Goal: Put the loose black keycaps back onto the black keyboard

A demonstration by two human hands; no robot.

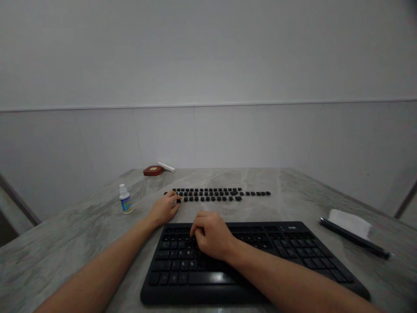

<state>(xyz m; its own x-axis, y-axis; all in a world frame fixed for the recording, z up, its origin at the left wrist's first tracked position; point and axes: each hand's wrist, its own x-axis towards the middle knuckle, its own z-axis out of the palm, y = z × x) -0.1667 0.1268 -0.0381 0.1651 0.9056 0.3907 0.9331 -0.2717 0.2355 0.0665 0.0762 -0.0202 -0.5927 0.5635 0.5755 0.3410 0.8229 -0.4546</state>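
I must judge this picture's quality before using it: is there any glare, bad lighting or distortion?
Head view: dim, greyish light overall; head view: pale glare on the space bar; head view: apparent wide-angle stretching near the edges, and the bottle's print unreadable.

A black, rectangular plastic keyboard [211, 278] lies flat on the grey, marbled worktop [280, 208]. Beyond its far edge, small black keycaps [206, 194] lie loose in three rows.
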